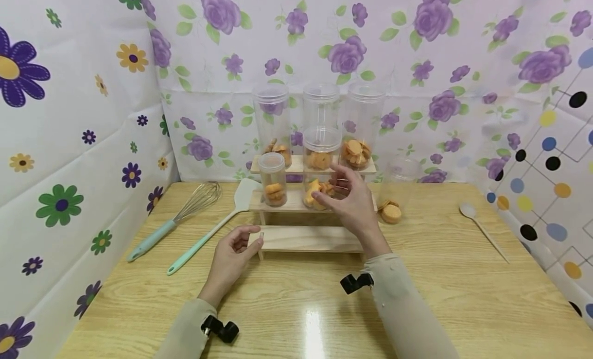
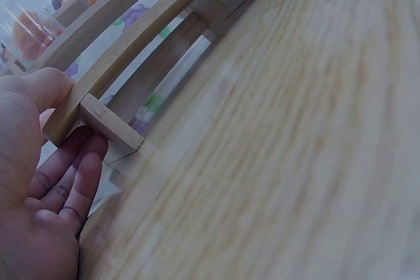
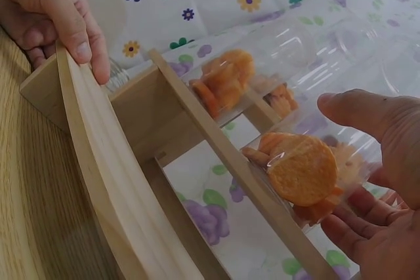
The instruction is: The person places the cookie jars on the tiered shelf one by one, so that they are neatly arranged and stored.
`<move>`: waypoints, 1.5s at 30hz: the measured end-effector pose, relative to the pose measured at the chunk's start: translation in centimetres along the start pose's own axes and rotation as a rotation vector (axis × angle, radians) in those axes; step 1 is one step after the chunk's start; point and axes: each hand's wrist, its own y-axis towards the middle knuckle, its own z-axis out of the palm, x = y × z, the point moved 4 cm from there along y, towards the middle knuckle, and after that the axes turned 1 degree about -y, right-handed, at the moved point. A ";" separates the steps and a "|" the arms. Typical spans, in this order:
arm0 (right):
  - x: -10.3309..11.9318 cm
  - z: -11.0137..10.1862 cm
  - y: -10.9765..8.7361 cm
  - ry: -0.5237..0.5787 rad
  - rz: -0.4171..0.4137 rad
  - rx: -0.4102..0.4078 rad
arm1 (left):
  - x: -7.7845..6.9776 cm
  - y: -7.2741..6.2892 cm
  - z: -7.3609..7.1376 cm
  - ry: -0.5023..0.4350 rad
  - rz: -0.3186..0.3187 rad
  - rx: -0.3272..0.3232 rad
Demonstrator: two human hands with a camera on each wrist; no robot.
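Note:
A stepped wooden rack (image 1: 310, 238) stands mid-table, bearing clear lidded jars of orange-brown crackers. My left hand (image 1: 233, 256) pinches the left end of its lowest step, thumb on top and fingers beneath, as the left wrist view shows. My right hand (image 1: 349, 202) is at the right front of the medium jar (image 1: 319, 153) on the middle step. Its thumb (image 3: 354, 111) and fingers are spread around the jar's sides, loosely bent; firm contact is not plain. Left of that jar sits a small jar (image 1: 273, 181). Three tall jars occupy the top step, including the left one (image 1: 271, 112).
A whisk (image 1: 171, 225) and a pale green spatula (image 1: 208, 238) lie on the table left of the rack. To its right stands another clear jar (image 1: 394, 194) with crackers, and farther right lies a spoon (image 1: 482, 227). Patterned cloth (image 1: 296, 50) hangs behind and at both sides.

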 end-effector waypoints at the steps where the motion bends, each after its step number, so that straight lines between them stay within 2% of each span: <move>1: 0.0 0.0 0.0 -0.001 0.004 0.001 | 0.0 0.0 0.0 0.001 -0.002 0.001; 7: 0.0 -0.4 -0.1 -0.016 0.020 0.012 | 0.0 0.0 0.2 0.013 0.000 0.005; 12: 1.0 -1.1 -0.1 -0.005 0.016 0.000 | 0.0 0.1 0.0 0.020 -0.001 0.000; 20: 3.1 -3.7 0.0 0.044 -0.071 -0.033 | -0.1 0.1 0.0 0.021 -0.009 0.000; 27: 4.7 -7.5 -0.9 0.045 -0.217 -0.098 | -0.2 0.0 0.0 0.049 -0.019 -0.001; 31: 5.0 -10.3 -1.5 0.061 -0.263 -0.157 | -0.2 0.0 -0.2 0.053 -0.024 -0.004; 39: 4.3 -16.3 -2.1 0.057 -0.256 -0.323 | -0.1 -0.2 -0.1 0.035 -0.037 -0.001; 45: 2.2 -18.8 -1.9 0.121 -0.211 -0.342 | -0.2 -0.2 0.1 0.041 -0.034 -0.002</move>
